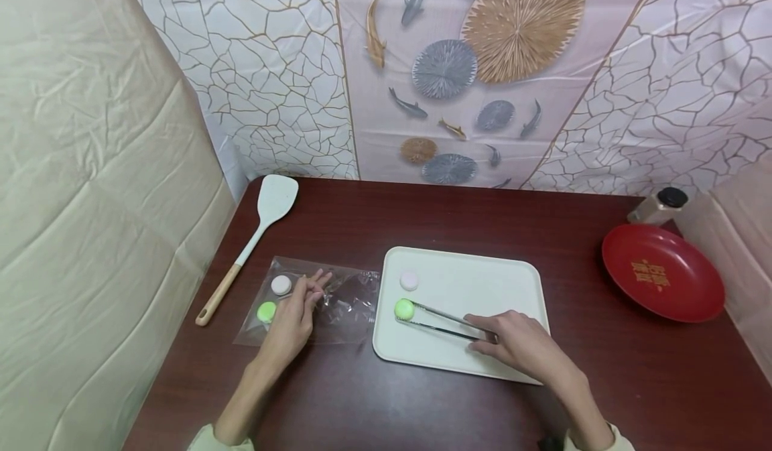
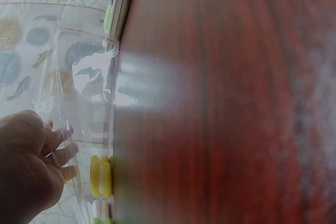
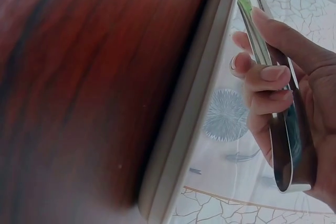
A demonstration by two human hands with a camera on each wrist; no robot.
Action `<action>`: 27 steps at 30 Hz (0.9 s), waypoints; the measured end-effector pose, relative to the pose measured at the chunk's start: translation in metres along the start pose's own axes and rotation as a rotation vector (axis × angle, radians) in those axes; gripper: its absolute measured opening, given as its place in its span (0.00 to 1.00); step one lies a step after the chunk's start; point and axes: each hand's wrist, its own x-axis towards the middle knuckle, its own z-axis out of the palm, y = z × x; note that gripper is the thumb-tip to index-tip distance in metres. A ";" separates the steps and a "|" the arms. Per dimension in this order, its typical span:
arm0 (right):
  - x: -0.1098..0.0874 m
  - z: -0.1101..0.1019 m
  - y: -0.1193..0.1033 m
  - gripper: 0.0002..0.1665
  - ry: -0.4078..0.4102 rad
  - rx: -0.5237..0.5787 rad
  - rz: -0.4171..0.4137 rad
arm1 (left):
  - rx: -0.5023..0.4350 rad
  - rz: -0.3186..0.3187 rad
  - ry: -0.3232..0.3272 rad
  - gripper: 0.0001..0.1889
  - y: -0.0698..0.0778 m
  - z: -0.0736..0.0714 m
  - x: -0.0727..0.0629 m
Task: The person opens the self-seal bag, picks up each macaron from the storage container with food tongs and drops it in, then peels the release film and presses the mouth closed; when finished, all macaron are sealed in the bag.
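My right hand point(image 1: 521, 344) grips metal tongs point(image 3: 281, 129); their tips lie on either side of a green macaron point(image 1: 404, 309) at the left of the cream tray point(image 1: 476, 364). Behind it on that tray sits a pale pink macaron point(image 1: 409, 279). On the left, my left hand point(image 1: 295, 313) holds the clear plastic bag point(image 1: 352, 303), its fingers partly behind the film in the left wrist view. A whitish macaron point(image 1: 281, 285) and a green macaron point(image 1: 267, 312) lie in the bag. The left wrist view also shows a yellow macaron point(image 2: 101, 177), which the hand hides from the head view.
A white spatula with a wooden handle point(image 1: 247, 250) lies at the table's left. Toward the right edge are a red plate point(image 1: 663, 273) and a black-capped jar point(image 1: 657, 206). Patterned cloth point(image 1: 446, 129) hangs behind the dark wooden table point(image 1: 386, 411).
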 end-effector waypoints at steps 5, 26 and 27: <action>0.000 0.000 -0.001 0.24 0.018 0.037 -0.009 | -0.004 0.011 0.002 0.02 0.000 0.000 0.000; 0.055 0.014 -0.067 0.21 0.011 -0.025 -0.111 | -0.005 -0.006 0.007 0.03 0.004 -0.004 0.000; 0.058 0.015 -0.070 0.20 0.005 -0.026 -0.110 | -0.004 -0.007 0.009 0.03 0.005 -0.004 0.000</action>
